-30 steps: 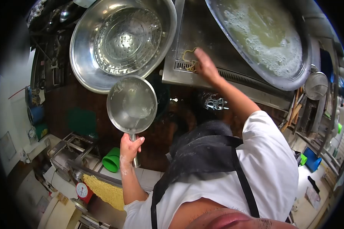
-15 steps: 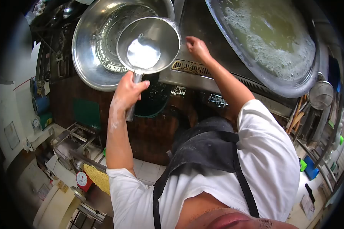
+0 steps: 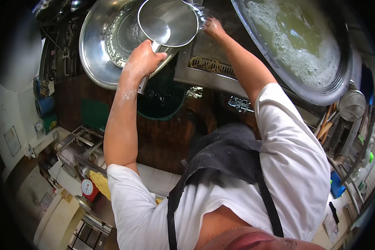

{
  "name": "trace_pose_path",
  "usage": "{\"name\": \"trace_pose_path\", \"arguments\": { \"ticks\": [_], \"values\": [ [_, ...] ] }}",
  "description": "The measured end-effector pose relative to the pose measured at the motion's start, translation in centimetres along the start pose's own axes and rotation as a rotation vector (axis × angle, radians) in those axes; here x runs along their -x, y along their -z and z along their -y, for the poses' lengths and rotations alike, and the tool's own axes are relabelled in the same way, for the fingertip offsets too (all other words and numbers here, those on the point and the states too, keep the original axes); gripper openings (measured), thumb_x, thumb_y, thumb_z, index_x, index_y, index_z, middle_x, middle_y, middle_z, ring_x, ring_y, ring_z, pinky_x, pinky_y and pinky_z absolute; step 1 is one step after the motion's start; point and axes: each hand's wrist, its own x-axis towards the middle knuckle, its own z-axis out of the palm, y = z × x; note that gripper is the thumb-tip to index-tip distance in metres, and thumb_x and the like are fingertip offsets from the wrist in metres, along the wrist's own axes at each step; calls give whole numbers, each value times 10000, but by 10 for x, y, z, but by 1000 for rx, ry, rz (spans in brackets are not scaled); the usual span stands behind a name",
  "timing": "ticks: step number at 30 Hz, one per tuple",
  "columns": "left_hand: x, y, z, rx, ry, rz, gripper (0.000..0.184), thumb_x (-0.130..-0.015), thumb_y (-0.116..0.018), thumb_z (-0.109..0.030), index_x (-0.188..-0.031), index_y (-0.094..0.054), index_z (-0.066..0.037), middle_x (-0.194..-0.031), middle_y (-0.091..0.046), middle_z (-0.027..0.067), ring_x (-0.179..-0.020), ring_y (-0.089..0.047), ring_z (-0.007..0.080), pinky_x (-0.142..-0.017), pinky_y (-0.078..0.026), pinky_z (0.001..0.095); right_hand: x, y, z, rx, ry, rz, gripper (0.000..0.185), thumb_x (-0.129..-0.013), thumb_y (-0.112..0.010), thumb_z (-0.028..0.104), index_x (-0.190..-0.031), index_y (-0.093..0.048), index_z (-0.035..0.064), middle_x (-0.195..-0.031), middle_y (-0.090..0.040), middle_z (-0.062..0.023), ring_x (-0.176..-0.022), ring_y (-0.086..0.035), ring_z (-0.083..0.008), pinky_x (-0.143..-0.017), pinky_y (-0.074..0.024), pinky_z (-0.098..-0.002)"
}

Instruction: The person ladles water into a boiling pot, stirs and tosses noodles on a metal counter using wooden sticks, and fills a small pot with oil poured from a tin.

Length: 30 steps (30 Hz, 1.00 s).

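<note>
My left hand (image 3: 143, 58) is wrapped around the handle of a large metal dipper (image 3: 177, 25), which is tilted over the edge of a wide steel basin (image 3: 96, 62). Pale residue marks my left wrist. Clear water (image 3: 201, 13) spills from the dipper's right rim. Beside that rim, my right hand (image 3: 213, 28) is in the splash, and its fingers are smeared by water and motion. A few noodle-like strands (image 3: 206, 64) lie on the grate below my right forearm.
A big pot of foamy, yellowish liquid (image 3: 293, 41) stands at the upper right. By it are a mesh strainer (image 3: 352, 105) and wooden sticks (image 3: 324, 129). A dark green tub (image 3: 164, 104) sits below the basin. At lower left are a red scale (image 3: 88, 188) and yellow noodles (image 3: 101, 183).
The dipper has moved up and slightly right and tilted, and water now runs from its rim. My right hand has moved up into the water beside it.
</note>
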Motion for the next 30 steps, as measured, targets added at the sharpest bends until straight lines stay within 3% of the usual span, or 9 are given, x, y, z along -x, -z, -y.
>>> {"name": "trace_pose_path", "arguments": {
  "ticks": [1, 4, 7, 10, 14, 22, 25, 28, 30],
  "values": [
    [1, -1, -2, -9, 2, -5, 529, -831, -729, -289, -1206, -569, 48, -1154, -650, 270, -1107, -620, 400, -947, -476, 447, -7, 37, 19, -69, -335, 308, 237, -841, -613, 201, -994, -722, 57, -1063, -716, -145, -911, -700, -325, -797, -569, -364],
    [6, -1, -9, -90, -11, -30, 520, -849, -710, -324, -1176, -578, 58, -1139, -648, 285, -1103, -616, 415, -943, -478, 461, -3, 53, 24, -373, -397, 313, 253, -805, -615, 218, -962, -757, 79, -1025, -728, -136, -961, -702, -306, -820, -568, -399],
    [11, -3, -16, -164, -5, -27, 505, -870, -683, -349, -1148, -593, 62, -1121, -648, 295, -1095, -614, 429, -937, -481, 471, -4, 65, 30, -78, -238, 535, 283, -771, -665, 210, -987, -749, 49, -1047, -722, -150, -1002, -691, -329, -846, -562, -407],
    [11, -6, -19, -208, 3, -9, 511, -894, -650, -371, -1141, -581, 71, -1117, -642, 304, -1093, -613, 427, -933, -473, 474, 10, 62, 39, -478, -677, 425, 282, -766, -683, 208, -977, -742, 31, -1064, -710, -175, -1027, -676, -348, -863, -554, -422],
    [3, -18, -17, -263, -67, -47, 485, -913, -618, -362, -1108, -578, 79, -1117, -637, 315, -1100, -603, 439, -940, -465, 489, 16, 35, 44, -343, -512, 456, 270, -789, -665, 227, -969, -747, 43, -1077, -699, -190, -1013, -677, -353, -870, -550, -422],
    [12, -36, -36, -360, -144, -193, 265, -855, -533, -114, -1054, -602, 47, -1039, -679, 276, -1011, -655, 428, -893, -515, 488, 17, 72, 63, -191, -198, 542, 297, -806, -562, 223, -946, -748, 39, -1046, -711, -160, -957, -689, -348, -793, -565, -416],
    [10, -43, -40, -417, -158, -249, 235, -892, -514, -107, -1068, -598, 24, -1028, -700, 240, -1010, -685, 372, -881, -543, 457, 21, 76, 63, -222, -177, 494, 275, -777, -594, 203, -932, -747, 35, -1013, -718, -158, -925, -699, -345, -778, -569, -428],
    [10, -48, -46, -450, -165, -270, 234, -908, -503, -110, -1083, -591, 17, -1033, -696, 246, -993, -694, 361, -848, -558, 462, 21, 90, 64, -468, -403, 628, 264, -752, -623, 189, -921, -742, 25, -983, -721, -162, -884, -706, -340, -746, -567, -437],
    [8, -57, -41, -486, -208, -329, 238, -919, -500, -113, -1120, -545, 8, -1017, -683, 241, -950, -697, 377, -806, -566, 473, 32, 60, 57, -467, -353, 455, 246, -748, -643, 198, -892, -742, 24, -923, -719, -171, -826, -700, -340, -715, -556, -442]
  ]
}}
